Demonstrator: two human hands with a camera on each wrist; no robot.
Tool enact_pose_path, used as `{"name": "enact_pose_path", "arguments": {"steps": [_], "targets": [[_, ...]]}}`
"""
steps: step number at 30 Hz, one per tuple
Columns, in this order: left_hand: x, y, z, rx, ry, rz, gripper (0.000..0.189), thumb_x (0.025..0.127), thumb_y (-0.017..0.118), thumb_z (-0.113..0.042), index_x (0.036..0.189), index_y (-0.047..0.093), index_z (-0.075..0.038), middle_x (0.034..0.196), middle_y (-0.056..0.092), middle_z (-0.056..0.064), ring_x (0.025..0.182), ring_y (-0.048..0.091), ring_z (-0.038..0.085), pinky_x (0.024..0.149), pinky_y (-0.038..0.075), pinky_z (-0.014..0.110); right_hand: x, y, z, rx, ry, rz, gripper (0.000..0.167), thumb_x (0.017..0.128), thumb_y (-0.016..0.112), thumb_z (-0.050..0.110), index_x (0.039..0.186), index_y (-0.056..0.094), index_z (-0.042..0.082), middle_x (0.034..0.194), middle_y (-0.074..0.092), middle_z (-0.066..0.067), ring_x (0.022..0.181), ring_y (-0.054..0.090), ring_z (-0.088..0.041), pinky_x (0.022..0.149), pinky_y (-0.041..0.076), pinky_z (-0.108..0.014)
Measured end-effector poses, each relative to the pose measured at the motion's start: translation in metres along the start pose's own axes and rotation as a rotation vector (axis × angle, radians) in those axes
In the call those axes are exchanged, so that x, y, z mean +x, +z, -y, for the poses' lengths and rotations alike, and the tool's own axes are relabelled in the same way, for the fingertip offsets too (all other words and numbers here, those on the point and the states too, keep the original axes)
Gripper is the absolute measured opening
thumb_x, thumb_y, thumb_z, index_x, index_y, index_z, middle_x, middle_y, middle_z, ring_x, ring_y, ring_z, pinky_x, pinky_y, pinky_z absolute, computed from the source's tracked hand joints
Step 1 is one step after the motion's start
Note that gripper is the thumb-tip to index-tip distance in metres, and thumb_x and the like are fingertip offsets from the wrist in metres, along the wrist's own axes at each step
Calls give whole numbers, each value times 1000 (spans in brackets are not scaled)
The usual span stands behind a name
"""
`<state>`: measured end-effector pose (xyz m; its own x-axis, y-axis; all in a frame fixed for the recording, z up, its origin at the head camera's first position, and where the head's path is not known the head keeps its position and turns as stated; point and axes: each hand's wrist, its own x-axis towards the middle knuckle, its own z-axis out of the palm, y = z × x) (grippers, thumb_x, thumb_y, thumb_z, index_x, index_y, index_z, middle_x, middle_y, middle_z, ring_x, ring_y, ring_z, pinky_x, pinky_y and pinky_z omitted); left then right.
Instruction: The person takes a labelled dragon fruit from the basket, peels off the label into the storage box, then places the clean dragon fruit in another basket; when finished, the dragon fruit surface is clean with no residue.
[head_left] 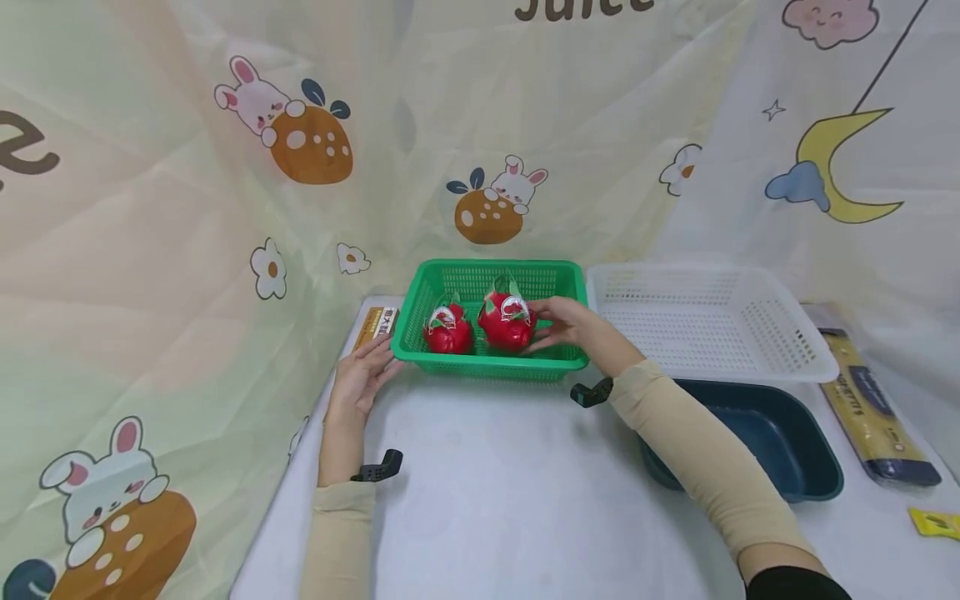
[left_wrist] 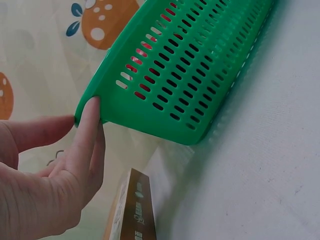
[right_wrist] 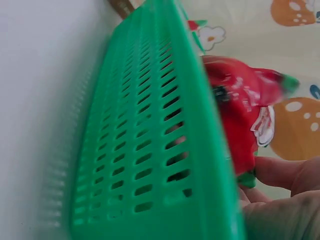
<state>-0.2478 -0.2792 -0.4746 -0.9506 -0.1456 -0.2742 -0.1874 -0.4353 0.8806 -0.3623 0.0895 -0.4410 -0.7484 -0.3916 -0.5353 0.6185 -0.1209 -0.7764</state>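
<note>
Looks like a dragon fruit [head_left: 504, 325] is being placed, pinched by the right hand [head_left: 567, 323]; the green basket [head_left: 487, 365] is being corner-pinched by the left hand [head_left: 363, 375]. Gentle release's being called for imo.

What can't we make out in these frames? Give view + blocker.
- Right wrist: part of the right hand, hidden behind the green basket.
- Head: part of the dark basin, covered by the right sleeve.
- Head: yellow packet's far end, cut by right edge.
- Left wrist: brown box's near end, cut by bottom edge.
- Head: red object's label print, too small.
</note>
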Motion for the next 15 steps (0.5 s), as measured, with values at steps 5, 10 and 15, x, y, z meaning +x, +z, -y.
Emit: {"name": "enact_pose_path", "arguments": {"steps": [5,10,15], "targets": [[1,1,-1,0,-1,-11,54,103,58,6,155,47,-3,154,54,15,128,64,22,105,52,42,-11,0,3,-13,-19,28,52,112,45,20,163,37,14,168,27,-12,150,29,-49,104,46,-69],[0,2,-1,-3,-11,-15,55,102,57,7,156,46,-3,155,53,15,125,66,20,107,50,42,-18,2,5,-20,-34,72,53,112,43,20,164,34,14,169,25,-13,151,27,-48,104,46,-69],[-1,2,-1,-13,-5,-13,56,102,56,9,156,44,-1,157,50,16,120,69,17,109,48,44,-27,3,8,-21,-64,91,54,112,45,19,164,33,13,168,26,-13,151,26,-48,105,43,-69]]}}
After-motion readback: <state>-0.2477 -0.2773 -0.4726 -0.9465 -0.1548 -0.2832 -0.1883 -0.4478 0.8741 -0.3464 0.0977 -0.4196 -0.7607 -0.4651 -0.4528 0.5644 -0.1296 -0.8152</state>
